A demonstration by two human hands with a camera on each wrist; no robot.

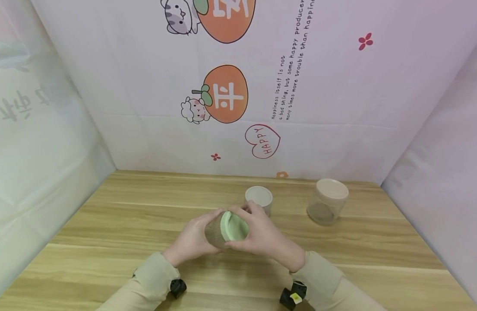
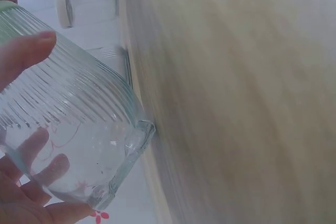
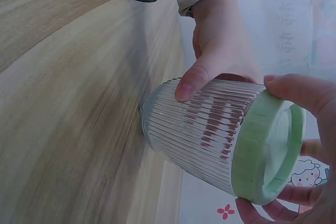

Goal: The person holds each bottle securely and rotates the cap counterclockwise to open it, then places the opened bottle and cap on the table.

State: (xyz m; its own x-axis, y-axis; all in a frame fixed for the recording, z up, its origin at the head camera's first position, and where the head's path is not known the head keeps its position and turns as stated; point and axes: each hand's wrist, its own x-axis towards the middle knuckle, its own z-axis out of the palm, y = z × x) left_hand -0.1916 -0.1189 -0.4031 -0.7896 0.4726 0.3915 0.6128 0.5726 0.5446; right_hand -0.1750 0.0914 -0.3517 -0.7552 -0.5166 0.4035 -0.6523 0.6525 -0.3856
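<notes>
A ribbed clear glass jar (image 3: pixel 194 124) with a pale green lid (image 3: pixel 252 150) on its mouth is tilted on its side between both hands. My left hand (image 1: pixel 193 237) holds the glass body, its thumb on one side and fingers round the other, as the left wrist view shows. My right hand (image 1: pixel 263 231) grips the green lid by its rim, thumb and fingers spread round the edge. The jar's base is close to the wooden table; whether it touches cannot be told.
Just behind the right hand stands a jar with a white lid (image 1: pixel 259 196), partly hidden. Farther right on the wooden table (image 1: pixel 145 198) is a clear jar with a cream lid (image 1: pixel 331 190). Printed white cloth (image 1: pixel 320 86) hangs along the back and sides.
</notes>
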